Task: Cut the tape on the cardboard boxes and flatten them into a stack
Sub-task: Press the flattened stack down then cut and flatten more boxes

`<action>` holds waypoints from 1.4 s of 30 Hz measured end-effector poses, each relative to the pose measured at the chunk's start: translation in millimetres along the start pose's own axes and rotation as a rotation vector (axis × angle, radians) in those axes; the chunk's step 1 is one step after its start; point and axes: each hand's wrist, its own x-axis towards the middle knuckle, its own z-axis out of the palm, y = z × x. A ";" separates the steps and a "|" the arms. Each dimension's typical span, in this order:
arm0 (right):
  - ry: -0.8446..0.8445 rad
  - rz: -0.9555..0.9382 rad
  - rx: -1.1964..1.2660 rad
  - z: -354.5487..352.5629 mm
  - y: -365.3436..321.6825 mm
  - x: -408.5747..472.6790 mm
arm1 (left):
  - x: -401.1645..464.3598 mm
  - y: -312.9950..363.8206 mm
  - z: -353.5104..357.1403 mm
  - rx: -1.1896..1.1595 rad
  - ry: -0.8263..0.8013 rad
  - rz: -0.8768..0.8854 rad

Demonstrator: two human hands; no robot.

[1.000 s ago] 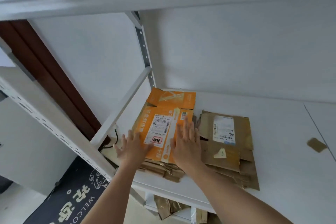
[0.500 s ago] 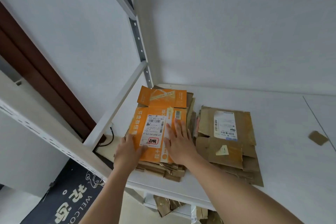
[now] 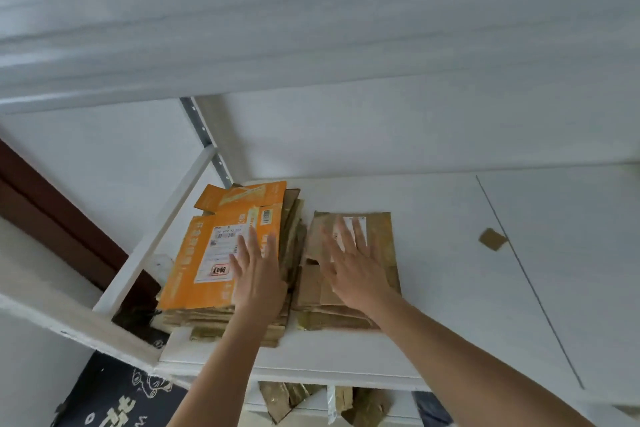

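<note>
Two stacks of flattened cardboard lie side by side, long axes running front to back, at the white shelf's [image 3: 450,253] left end: the left hand [image 3: 258,276] rests flat-fingered on the orange-topped stack [image 3: 207,253], the right hand [image 3: 353,270] spreads over the plain brown stack [image 3: 382,236].

It looked like a home entryway or storeroom: white metal shelving [image 3: 162,232], a dark doormat [image 3: 114,399], a brown door frame [image 3: 52,215].
</note>
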 end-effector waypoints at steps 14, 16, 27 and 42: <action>0.164 0.495 -0.080 -80.5 358.9 -198.7 | -82.2 395.7 60.6 -0.140 -0.187 0.492; 0.189 0.554 -0.113 -95.8 411.0 -229.0 | -98.1 451.0 68.1 -0.127 -0.209 0.550; 0.487 1.062 0.086 -147.6 582.7 -367.8 | -157.1 653.9 88.7 -0.118 -0.397 0.774; 0.884 0.702 0.485 -121.3 567.0 -345.2 | -108.7 732.5 91.2 -1.019 -0.873 0.054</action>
